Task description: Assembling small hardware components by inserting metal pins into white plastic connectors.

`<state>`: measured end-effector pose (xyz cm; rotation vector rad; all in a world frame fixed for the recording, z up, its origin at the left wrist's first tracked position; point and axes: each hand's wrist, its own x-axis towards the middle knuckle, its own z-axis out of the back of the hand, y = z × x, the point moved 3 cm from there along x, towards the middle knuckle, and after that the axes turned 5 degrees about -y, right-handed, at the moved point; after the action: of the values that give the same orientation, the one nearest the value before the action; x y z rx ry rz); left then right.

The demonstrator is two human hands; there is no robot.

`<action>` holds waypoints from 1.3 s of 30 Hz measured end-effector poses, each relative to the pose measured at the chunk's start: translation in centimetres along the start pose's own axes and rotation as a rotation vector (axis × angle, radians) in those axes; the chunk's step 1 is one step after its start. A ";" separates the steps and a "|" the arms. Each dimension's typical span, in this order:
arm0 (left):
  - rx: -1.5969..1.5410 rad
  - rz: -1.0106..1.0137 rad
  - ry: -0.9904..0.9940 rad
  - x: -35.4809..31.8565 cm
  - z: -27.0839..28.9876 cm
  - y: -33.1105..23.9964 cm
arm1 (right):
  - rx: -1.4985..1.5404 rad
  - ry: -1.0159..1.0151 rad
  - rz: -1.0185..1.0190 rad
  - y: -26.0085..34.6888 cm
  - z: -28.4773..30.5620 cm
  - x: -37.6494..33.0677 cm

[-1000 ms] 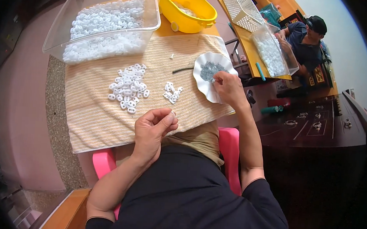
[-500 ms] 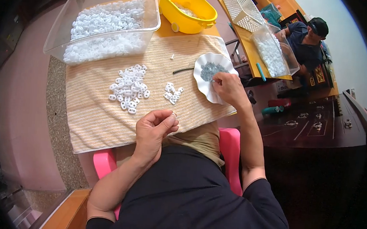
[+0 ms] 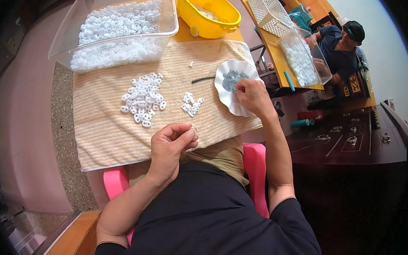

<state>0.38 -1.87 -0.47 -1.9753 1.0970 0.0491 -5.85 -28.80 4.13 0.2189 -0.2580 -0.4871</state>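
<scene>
Head view: left hand [image 3: 169,146] pinching, right hand [image 3: 255,99] at the dish [image 3: 229,103].
Left: thumb and forefinger closed on a small pale piece [image 3: 194,129], over the near edge of the towel [image 3: 105,135]. Right: fingers bunched at the small grey parts [image 3: 231,78] in the dish, far right on the towel; can't tell if it grips one. White two-hole pieces [image 3: 144,98] piled left, smaller white cluster [image 3: 193,104] between pile and dish.
</scene>
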 end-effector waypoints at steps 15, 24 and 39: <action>0.013 0.004 -0.002 0.1 0.0 0.1 | -0.044 -0.019 0.016 -0.1 -0.3 0.6; 0.002 0.022 -0.001 -0.1 0.0 0.0 | -0.105 0.109 0.007 0.7 0.0 1.1; 0.008 0.018 0.019 -0.4 -0.3 -0.1 | 0.107 0.003 0.085 -0.9 0.3 -1.0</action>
<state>0.12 -1.79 -0.09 -1.9623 1.1257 0.0363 -7.15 -29.09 3.94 0.3113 -0.2894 -0.3887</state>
